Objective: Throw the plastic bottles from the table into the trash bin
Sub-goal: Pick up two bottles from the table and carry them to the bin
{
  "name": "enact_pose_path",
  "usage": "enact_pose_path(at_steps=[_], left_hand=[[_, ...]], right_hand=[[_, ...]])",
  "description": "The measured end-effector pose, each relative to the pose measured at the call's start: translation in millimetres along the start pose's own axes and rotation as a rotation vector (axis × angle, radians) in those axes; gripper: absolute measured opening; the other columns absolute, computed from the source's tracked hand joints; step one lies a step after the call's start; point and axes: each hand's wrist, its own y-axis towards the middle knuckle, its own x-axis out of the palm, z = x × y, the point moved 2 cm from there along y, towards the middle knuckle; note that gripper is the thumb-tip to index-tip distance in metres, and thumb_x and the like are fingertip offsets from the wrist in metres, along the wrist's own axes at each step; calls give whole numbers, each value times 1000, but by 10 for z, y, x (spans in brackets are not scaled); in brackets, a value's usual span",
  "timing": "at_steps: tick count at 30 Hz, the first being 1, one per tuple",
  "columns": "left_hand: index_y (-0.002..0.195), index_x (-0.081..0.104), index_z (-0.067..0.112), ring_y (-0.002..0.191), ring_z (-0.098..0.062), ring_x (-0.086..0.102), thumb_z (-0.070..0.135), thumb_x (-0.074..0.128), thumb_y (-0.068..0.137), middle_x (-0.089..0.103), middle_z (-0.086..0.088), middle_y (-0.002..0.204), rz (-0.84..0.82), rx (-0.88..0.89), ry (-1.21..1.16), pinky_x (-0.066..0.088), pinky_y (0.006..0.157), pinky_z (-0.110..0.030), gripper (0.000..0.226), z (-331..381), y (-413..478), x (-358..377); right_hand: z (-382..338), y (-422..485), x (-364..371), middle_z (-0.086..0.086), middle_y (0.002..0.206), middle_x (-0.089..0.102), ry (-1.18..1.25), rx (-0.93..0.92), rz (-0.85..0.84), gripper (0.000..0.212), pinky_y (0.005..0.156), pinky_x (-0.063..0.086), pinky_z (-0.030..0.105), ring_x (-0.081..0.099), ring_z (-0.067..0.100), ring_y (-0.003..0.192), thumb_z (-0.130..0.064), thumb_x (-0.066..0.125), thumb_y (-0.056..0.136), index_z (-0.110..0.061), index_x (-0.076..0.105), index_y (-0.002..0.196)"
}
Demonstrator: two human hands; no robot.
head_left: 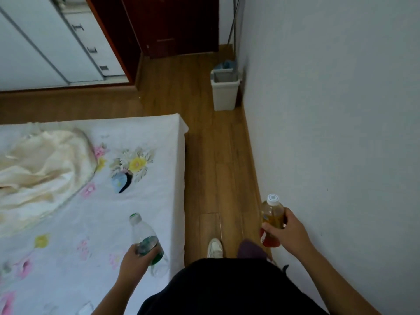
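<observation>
My left hand (136,261) grips a clear plastic bottle (143,233) with a green cap and green label, held over the corner of the flowered bed sheet. My right hand (287,233) holds an amber drink bottle (272,214) with a white cap and red label, close to the right wall. A pale rectangular trash bin (225,90) stands open on the wooden floor far ahead, against the wall.
A bed (141,137) with a white flowered sheet and a cream blanket (43,169) fills the left. A narrow wooden floor strip (213,169) runs between bed and wall toward the bin. A dark red door (172,26) and white wardrobe (45,46) lie beyond. My white shoe (214,247) is on the floor.
</observation>
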Motion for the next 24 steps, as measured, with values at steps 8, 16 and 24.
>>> enact_pose_path(at_steps=[8,16,24], left_hand=[[120,61,18,98,-24,68,65,71,57,71,-2,108,-50,207,46,55,89,-43,79,1790,1031,117],[117,63,16,95,-22,69,66,72,52,73,-3,107,6,200,11,57,86,-42,82,3015,2113,141],[109,66,15,86,-20,70,66,71,51,74,-2,97,75,40,-65,58,80,-43,77,3505,2830,31]], right_hand=[[-261,895,-280,-8,96,66,-36,114,47,51,86,53,41,66,20,93,-33,86,70,-27,57,111],[-1031,2493,-502,0,108,68,-46,116,-3,60,90,54,45,66,23,99,-36,86,69,-23,57,121],[-2742,4125,-494,-8,104,65,-57,-94,-157,56,82,48,33,64,18,101,-37,85,71,-27,57,119]])
